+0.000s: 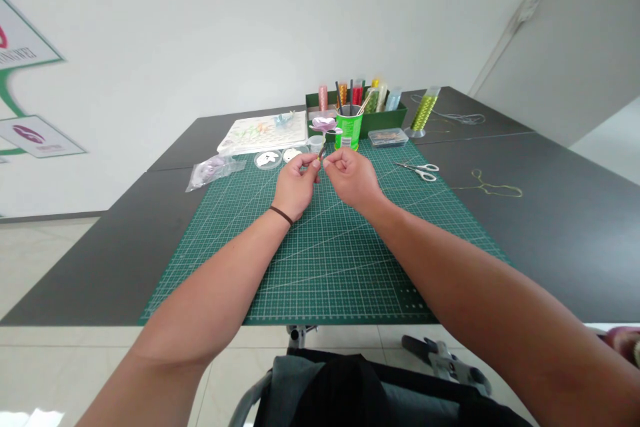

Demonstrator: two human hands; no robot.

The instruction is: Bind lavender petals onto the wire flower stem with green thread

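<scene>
My left hand (296,185) is closed in a pinch on the thin stem of a pale purple craft flower (324,125), which stands upright above my fingertips. The stem looks dark near my fingers. Just to its right, my right hand (353,178) is closed too, thumb and fingertips pinched together close beside the stem. Whatever it pinches is too small to make out. Both hands are over the green cutting mat (320,267). Beyond them are a round dish with white pieces (268,159) and a small clear cup (316,143).
Behind the hands stand a green can of sticks (349,130) and a green box (383,121) with several thread spools. White-handled scissors (424,171) and a clear case (388,138) lie right. A plastic bag (213,170) and white board (265,133) lie left; yellowish thread (495,190) lies far right.
</scene>
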